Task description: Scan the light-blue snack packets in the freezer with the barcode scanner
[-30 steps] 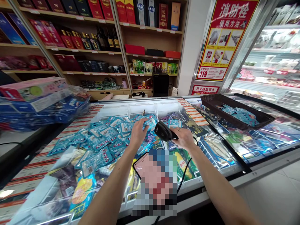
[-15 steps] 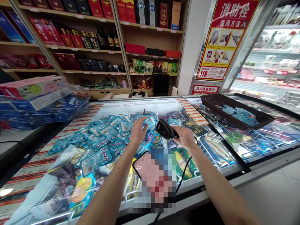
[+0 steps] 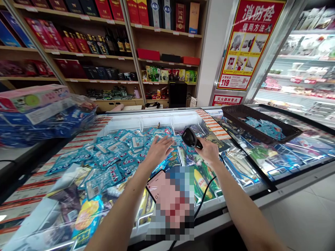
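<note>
Apparently for aiming, right hand (image 3: pixel 210 152) clamped on black scanner (image 3: pixel 190 137) by its handle (image 3: pixel 199 144) | left hand (image 3: pixel 158 151) palm-down at blue packets (image 3: pixel 115 150), perhaps steadying one | can't tell if gripping

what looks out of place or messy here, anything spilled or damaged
The blue packets lie in an untidy, overlapping heap across the freezer, at mixed angles, while others sit in the brown tray. I see no clear spill or damage, though pixelation hides part of the phone.

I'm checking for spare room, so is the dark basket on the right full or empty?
Neither, it's partly filled: the dark basket holds some blue packets, while bare dark interior shows beside them.
</note>
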`<state>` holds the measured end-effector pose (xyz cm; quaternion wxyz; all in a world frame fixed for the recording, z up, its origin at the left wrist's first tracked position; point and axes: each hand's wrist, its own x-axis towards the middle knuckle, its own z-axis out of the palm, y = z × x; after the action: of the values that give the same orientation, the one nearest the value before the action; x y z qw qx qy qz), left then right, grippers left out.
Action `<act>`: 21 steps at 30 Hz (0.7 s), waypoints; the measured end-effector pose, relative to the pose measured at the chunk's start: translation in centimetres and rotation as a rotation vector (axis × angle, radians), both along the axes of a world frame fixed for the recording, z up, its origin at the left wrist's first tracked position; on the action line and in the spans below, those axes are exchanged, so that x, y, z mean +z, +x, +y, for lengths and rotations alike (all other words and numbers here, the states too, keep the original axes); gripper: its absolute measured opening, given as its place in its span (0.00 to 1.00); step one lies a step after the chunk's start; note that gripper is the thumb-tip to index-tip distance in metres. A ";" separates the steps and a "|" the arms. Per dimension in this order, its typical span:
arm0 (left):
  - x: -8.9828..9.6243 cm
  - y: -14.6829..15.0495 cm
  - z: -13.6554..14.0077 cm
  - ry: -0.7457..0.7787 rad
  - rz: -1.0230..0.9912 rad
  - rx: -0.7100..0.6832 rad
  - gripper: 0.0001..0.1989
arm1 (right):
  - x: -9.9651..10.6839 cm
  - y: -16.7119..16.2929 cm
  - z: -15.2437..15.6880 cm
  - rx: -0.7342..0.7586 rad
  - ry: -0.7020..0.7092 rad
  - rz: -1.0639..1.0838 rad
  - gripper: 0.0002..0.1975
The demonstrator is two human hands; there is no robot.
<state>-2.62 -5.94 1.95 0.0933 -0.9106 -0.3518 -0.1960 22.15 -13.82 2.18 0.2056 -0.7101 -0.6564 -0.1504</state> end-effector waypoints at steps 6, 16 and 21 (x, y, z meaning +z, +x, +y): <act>-1.1 -0.9 0.4 0.026 -0.023 0.152 0.20 | 0.3 0.0 -0.1 -0.027 -0.037 0.018 0.19; -0.5 -0.5 -0.3 0.084 0.011 0.299 0.19 | 0.4 0.2 0.1 -0.036 -0.072 0.019 0.18; -0.3 -0.4 -0.6 0.180 -0.056 0.407 0.17 | 0.4 0.3 0.1 -0.037 -0.046 0.025 0.18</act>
<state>-3.01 -6.51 1.69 0.2018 -0.8030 -0.5120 -0.2289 22.45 -13.71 2.55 0.1945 -0.7283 -0.6440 -0.1304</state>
